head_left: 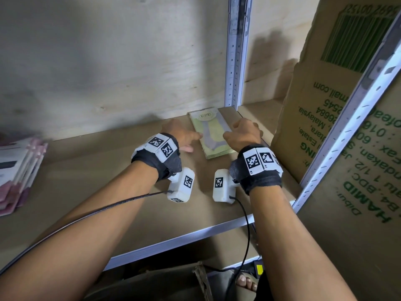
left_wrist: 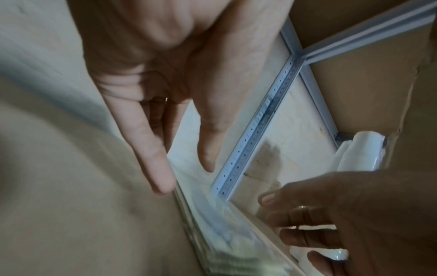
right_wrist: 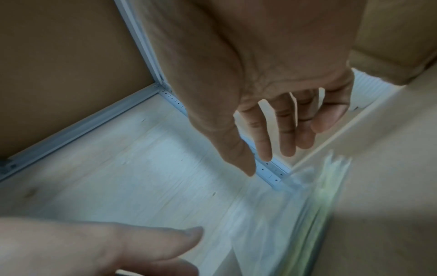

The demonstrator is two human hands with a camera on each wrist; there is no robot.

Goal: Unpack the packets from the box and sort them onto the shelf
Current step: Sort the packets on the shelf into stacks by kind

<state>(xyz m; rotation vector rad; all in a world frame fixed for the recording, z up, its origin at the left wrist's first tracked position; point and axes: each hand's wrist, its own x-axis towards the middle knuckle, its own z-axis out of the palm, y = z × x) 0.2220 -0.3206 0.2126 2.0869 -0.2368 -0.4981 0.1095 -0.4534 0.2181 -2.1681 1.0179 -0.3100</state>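
A: From the head camera, where do the packets sit?

B: A flat stack of green packets (head_left: 211,132) lies on the shelf board (head_left: 121,170), at the back, close to the metal upright (head_left: 235,61). The top one carries a round label reading "ENE". The left hand (head_left: 181,135) is at the stack's left edge, the right hand (head_left: 244,132) at its right edge, so the stack lies between them.

A: Is either hand gripping it?

B: No. The left fingers reach straight toward the left edge; the right ones bend loosely beside the right edge and enclose nothing. A printed cardboard box (head_left: 338,101) stands just right of the right hand, and pink packets (head_left: 19,170) are stacked far to the left.

A: And the left wrist camera?

B: The left hand (left_wrist: 165,74) has straight, spread fingers (left_wrist: 151,153); the little fingertip is at the stack's edge (left_wrist: 212,229), though blur hides whether it touches. The right hand (left_wrist: 343,214) is on the far side of the stack, fingers loosely bent.

A: The right wrist camera?

B: The right hand (right_wrist: 260,84) hangs relaxed, fingers (right_wrist: 287,130) extended above the stack (right_wrist: 314,214), apart from it. The stack is badly blurred, a green-edged pile low and to the right. A finger of the left hand (right_wrist: 141,240) points at it from the lower left. The upright (right_wrist: 267,168) stands behind.
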